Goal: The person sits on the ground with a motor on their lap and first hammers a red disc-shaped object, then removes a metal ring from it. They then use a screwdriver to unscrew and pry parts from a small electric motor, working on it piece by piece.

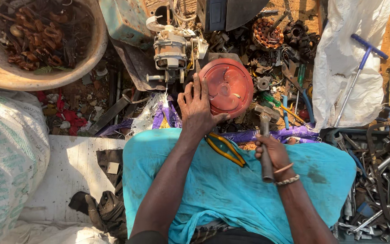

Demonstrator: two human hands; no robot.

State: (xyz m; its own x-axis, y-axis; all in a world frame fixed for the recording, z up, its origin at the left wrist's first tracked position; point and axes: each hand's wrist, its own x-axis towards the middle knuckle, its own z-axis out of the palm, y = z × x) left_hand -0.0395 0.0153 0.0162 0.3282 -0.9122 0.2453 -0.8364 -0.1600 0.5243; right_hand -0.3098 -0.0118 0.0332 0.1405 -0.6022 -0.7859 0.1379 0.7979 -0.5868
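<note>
Your left hand [198, 108] steadies the red disc [229, 86] just right of the small motor [172, 49]; right hand [274, 153] grips the hammer [266, 135]: strike squarely, fingers clear.

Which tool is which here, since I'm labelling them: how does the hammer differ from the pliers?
The hammer is gripped by the right hand; the pliers lie loose on the lap. The hammer looks dull grey metal; the pliers have yellow handles. The hammer points upright toward the red disc; the pliers lie slanted. Both are hand tools.
</note>
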